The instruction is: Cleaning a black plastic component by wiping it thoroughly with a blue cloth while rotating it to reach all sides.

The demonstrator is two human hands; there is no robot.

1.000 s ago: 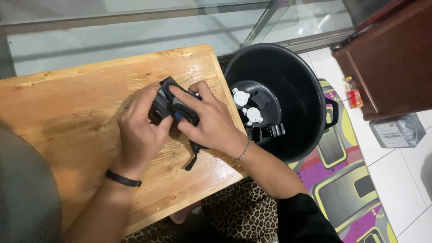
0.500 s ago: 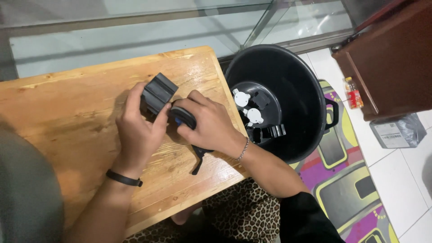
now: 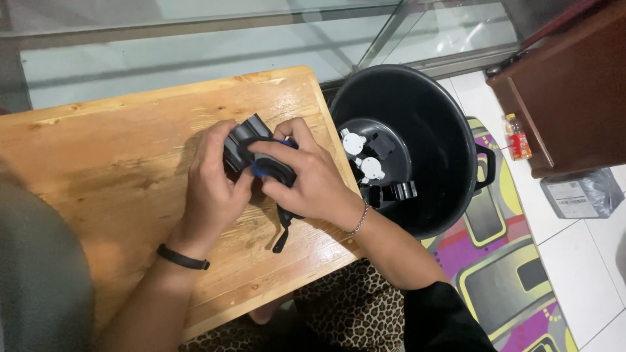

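Observation:
Both of my hands work over a wooden table (image 3: 104,150). My left hand (image 3: 212,186) grips a ribbed black plastic block (image 3: 242,135) from the left. My right hand (image 3: 306,179) closes over a second black part with a blue spot (image 3: 270,168), pressed against the block. A thin black strap or lever (image 3: 284,231) hangs down from under my right hand onto the table. Much of both parts is hidden by my fingers.
A large black bucket (image 3: 450,130) stands on the floor to the right of the table, holding white round pieces (image 3: 364,156) and small black parts. A brown cabinet (image 3: 574,85) is at the far right, a small bottle (image 3: 518,137) beside it. A colourful mat (image 3: 508,261) lies below.
The ribbed block and the part with the blue spot were pulled slightly apart half a second ago; now my hands have pushed them back together.

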